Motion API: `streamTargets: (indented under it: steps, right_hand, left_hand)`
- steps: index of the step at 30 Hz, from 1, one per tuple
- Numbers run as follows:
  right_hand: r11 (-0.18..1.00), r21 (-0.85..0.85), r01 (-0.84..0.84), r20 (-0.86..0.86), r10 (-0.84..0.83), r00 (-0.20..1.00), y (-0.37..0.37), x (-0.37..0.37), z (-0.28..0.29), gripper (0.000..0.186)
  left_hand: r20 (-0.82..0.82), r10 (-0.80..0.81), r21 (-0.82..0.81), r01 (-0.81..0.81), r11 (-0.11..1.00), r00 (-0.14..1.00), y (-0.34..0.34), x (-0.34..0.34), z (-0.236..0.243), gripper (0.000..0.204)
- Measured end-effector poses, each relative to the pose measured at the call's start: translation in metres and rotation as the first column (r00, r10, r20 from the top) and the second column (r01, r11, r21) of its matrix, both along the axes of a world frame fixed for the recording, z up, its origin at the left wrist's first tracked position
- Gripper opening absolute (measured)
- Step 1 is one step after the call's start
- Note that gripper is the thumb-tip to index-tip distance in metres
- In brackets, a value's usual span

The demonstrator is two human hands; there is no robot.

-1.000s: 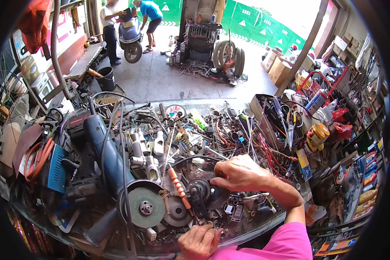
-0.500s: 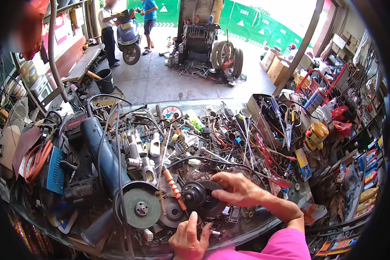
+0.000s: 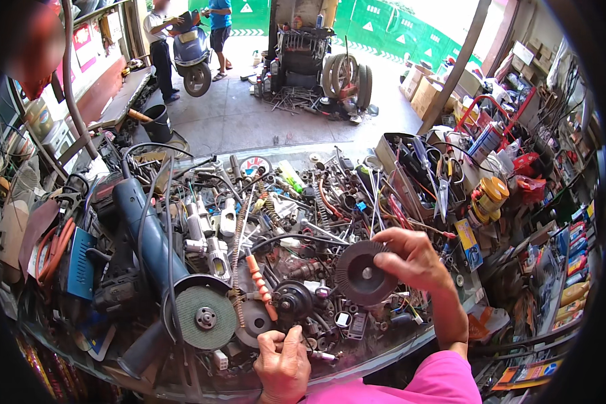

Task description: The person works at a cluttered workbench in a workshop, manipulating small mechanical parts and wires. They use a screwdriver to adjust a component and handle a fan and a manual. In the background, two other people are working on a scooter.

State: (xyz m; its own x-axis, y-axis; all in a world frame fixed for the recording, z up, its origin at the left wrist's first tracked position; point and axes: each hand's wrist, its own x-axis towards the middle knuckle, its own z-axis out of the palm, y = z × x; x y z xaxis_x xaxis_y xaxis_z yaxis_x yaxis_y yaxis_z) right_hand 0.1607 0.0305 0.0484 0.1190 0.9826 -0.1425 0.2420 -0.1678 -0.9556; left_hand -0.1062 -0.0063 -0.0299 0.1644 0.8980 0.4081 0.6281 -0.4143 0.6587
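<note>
My right hand point(image 3: 417, 262) is closed on a dark dished disc point(image 3: 353, 279) with a finely ridged rim, raised at the right of the black round hub point(image 3: 293, 299). My left hand point(image 3: 283, 367) is just below that hub, fingers bent together; what they hold, if anything, is hidden. An orange ribbed handle point(image 3: 259, 283) and a flat metal disc point(image 3: 256, 313) lie left of the hub, amid small loose parts. Farther left, a blue angle grinder point(image 3: 141, 222) rests with its greenish cutting disc point(image 3: 198, 323) face up.
The cluttered glass-topped bench point(image 3: 384, 351) carries cables, springs and fittings, with a tool box point(image 3: 397, 151) at the back right. Shelves of packaged goods point(image 3: 565, 283) border the right. Beyond, two people point(image 3: 160, 57) point(image 3: 220, 34) stand at a scooter point(image 3: 192, 57) near stacked tires point(image 3: 347, 81).
My right hand has lifted the dished disc off beside the hub and moved it up and rightward. My left hand's fingers have curled and shifted slightly left.
</note>
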Motion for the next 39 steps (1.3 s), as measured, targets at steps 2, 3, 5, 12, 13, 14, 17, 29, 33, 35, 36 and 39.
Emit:
streamTargets:
  steps: [2,3,5,12,13,14,17,29,33,35,36,39]
  right_hand:
    - [0.998,-0.067,-0.001,0.04,0.003,0.999,0.002,0.015,0.0,0.026]
    - [0.996,-0.093,-0.01,0.082,0.018,0.997,0.002,0.022,-0.005,0.026]
    - [0.991,-0.11,-0.074,0.314,0.105,0.944,0.003,0.029,-0.01,0.03]
    - [0.925,0.334,-0.184,0.922,-0.28,0.266,0.021,-0.017,0.006,0.016]
    - [0.898,0.358,-0.254,0.907,-0.269,0.325,0.024,-0.024,0.003,0.011]
    - [0.896,0.282,-0.343,0.917,-0.147,0.371,0.025,-0.035,0.003,0.01]
    - [0.78,0.103,-0.618,0.877,0.223,0.427,0.035,-0.071,-0.018,0.008]
    - [0.714,0.054,-0.698,0.814,0.374,0.445,0.04,-0.089,-0.043,0.013]
    - [0.623,0.146,-0.768,0.818,0.36,0.448,0.023,-0.098,-0.044,0.04]
    - [0.549,0.11,-0.828,0.864,0.36,0.353,0.015,-0.104,-0.05,0.042]
    - [0.52,0.072,-0.851,0.886,0.358,0.294,0.013,-0.107,-0.052,0.044]
    - [0.417,0.128,-0.9,0.952,0.205,0.23,0.011,-0.109,-0.06,0.036]
  left_hand:
    - [0.031,0.026,-0.017,-0.025,1.0,0.999,0.0,0.002,0.002,0.026]
    - [0.047,0.042,-0.002,-0.042,0.999,0.998,0.001,0.003,0.003,0.024]
    - [0.077,0.083,0.025,-0.085,0.996,0.994,0.004,0.003,0.005,0.021]
    - [0.108,0.132,0.02,-0.135,0.991,0.985,0.005,-0.008,-0.008,0.02]
    - [0.097,0.122,0.067,-0.129,0.989,0.988,0.005,-0.012,-0.015,0.02]
    - [0.102,0.046,0.056,-0.051,0.997,0.994,0.003,-0.016,-0.015,0.029]
    - [0.223,0.103,0.016,-0.11,0.994,0.969,0.0,-0.011,0.002,0.021]
    - [0.44,-0.234,0.348,0.075,0.934,0.867,-0.008,-0.039,-0.034,0.021]
    - [0.576,-0.125,0.456,-0.191,0.869,0.808,-0.018,-0.034,-0.061,0.024]
    - [0.775,-0.048,0.332,-0.342,0.879,0.631,-0.023,-0.02,-0.062,0.025]
    - [0.854,-0.009,0.257,-0.406,0.877,0.52,-0.025,-0.014,-0.062,0.025]
    - [0.901,0.059,0.138,-0.413,0.9,0.429,-0.024,-0.009,-0.049,0.023]
